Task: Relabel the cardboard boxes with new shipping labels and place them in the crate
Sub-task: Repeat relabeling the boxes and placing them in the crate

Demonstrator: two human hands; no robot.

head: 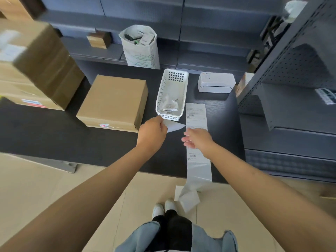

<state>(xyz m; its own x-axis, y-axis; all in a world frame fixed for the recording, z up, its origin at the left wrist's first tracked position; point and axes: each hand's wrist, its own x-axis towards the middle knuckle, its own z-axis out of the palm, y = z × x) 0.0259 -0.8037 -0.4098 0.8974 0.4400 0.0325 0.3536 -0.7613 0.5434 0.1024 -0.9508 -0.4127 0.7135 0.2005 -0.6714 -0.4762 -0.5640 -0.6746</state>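
Here, head view only. Left hand [152, 132] pinched shut on a white peeled sheet [174, 126], just in front of the white basket [172, 93] with crumpled paper inside. Right hand [197, 140] loosely open, fingers spread over the label strip [197, 124], gripping nothing visible. Strip trailing off the dark table [54, 135] edge toward the floor. Closed cardboard box [113, 101] lying left of the basket, apart from both hands; no crate identifiable. Probably best: drop backing in basket, pin strip flat, peel slowly from one corner.
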